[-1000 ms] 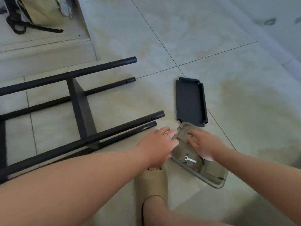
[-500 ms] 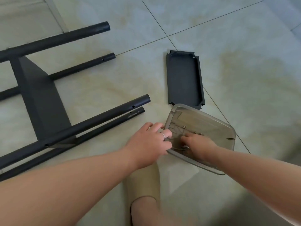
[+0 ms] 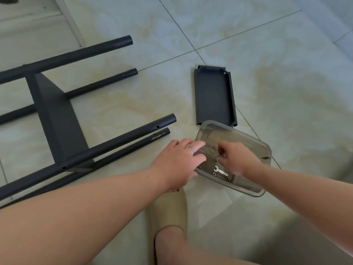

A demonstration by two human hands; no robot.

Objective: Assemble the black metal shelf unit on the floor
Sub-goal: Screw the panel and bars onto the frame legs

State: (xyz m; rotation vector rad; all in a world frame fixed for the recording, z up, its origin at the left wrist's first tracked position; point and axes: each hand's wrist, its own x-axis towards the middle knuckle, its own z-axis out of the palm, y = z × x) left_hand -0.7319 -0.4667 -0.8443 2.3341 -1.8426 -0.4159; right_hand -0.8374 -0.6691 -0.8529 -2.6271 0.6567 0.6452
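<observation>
The black shelf frame (image 3: 122,142) lies on its side on the tiled floor at left, with one panel (image 3: 55,115) fixed between its tubes. Its open tube ends point right. A loose black shelf panel (image 3: 214,96) lies flat beyond a clear plastic tray (image 3: 254,142). The tray holds a small silver wrench (image 3: 220,170) and a few nuts (image 3: 215,147). My left hand (image 3: 177,163) rests with straight fingers on the tray's left rim. My right hand (image 3: 236,159) is inside the tray, its fingertips pinching a small fastener that looks like a screw.
My foot in a beige slipper (image 3: 168,209) stands just below the tray, under my left wrist. A raised step edge (image 3: 72,22) runs along the top left. Bare tiles lie to the right of the tray and the loose panel.
My right hand has shifted up inside the tray and closed its fingertips, uncovering the wrench. My left hand stays on the tray's rim. The view has tilted slightly.
</observation>
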